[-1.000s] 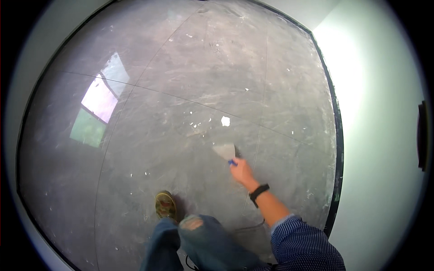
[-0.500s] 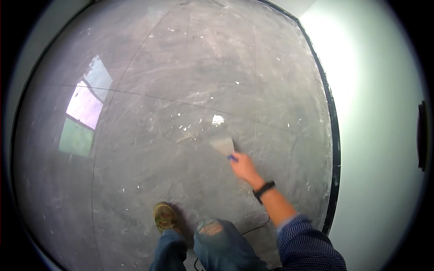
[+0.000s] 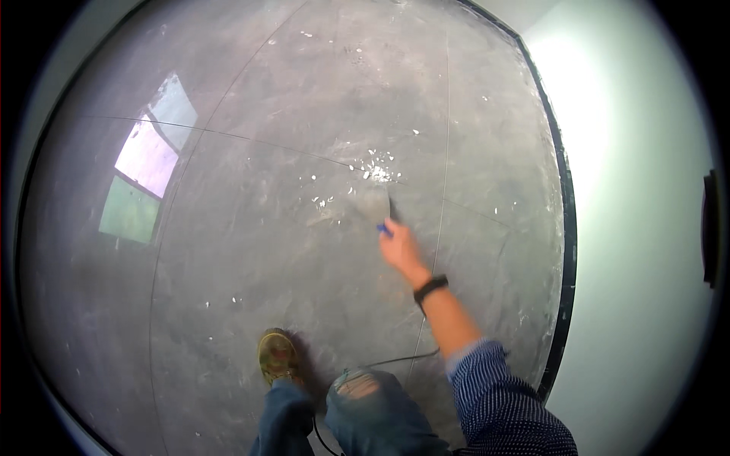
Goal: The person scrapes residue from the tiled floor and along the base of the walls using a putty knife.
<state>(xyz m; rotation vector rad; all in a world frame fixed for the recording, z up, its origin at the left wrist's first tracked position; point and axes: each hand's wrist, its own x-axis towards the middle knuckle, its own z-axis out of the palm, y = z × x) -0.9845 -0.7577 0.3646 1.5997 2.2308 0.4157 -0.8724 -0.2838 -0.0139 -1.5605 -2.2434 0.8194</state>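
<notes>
Head camera view: a scraper (image 3: 372, 204) with a wide pale blade and a blue handle (image 3: 385, 229) is gripped by the right hand (image 3: 400, 249), its fingers closed around the handle. The grip of the left hand cannot be told from this view. The scraper is held low over the middle of a grey floor (image 3: 236, 228), with the blade directed toward the far side. Because the blade is blurred, firm contact with the floor cannot be confirmed. Just beyond its far edge, a small heap of white flakes (image 3: 377, 173) is seen, with loose bits scattered around it; more specks (image 3: 323, 203) are found to the left of the blade. A black wristband (image 3: 431, 290) is worn on the right wrist, and the forearm is covered farther back by a dark patterned sleeve (image 3: 494, 395). At the near side, a patterned shoe (image 3: 278, 356) is planted on the floor, left of a knee in torn blue jeans (image 3: 380, 418). A thin dark cable (image 3: 399, 357) is seen by the knee. A bright reflection (image 3: 146, 158) is shown at left, while the floor is bordered at right by a black baseboard (image 3: 566, 304) and a pale wall (image 3: 639, 304).
</notes>
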